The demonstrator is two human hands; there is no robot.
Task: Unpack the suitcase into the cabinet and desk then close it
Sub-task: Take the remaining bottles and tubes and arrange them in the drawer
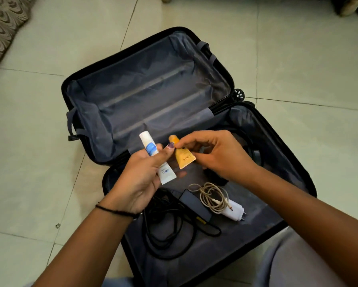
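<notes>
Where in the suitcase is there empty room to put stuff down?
The whole far half is bare lining. In the near half, the black adapter, cord and white charger crowd the middle; a bare strip lies right of the charger.

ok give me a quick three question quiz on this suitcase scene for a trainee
1. True or false: the far half of the suitcase holds folded clothes.
2. The left hand grips: A) a white tube B) a pen C) a phone
3. Fill in: the right hand pinches a tube coloured ___.
Key: 1 false; 2 A; 3 yellow, the yellow tube.
</notes>
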